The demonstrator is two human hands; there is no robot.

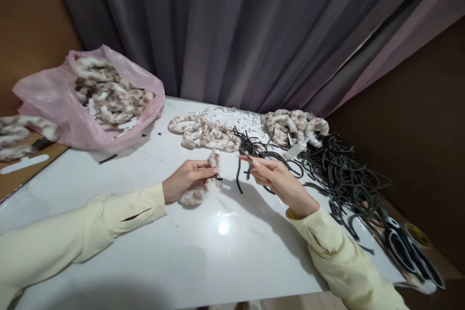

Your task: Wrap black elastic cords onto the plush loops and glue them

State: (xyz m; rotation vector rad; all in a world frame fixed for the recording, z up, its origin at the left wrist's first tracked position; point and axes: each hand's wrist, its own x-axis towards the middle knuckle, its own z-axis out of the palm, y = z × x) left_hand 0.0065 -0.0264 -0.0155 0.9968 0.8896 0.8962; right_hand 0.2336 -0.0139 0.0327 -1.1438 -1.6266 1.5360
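Gripping white-and-brown fluffy ring (192, 195) in closed left hand (191, 178), right hand (271, 174) pinched, its hold unclear, thin black flexible cords (334, 164) right of it.

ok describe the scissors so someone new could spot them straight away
On the white table, follow the big tangle of black cords down to its near right end. The scissors lie beside a round yellow item. Their pale-edged handle loops set them apart from the thin cords.
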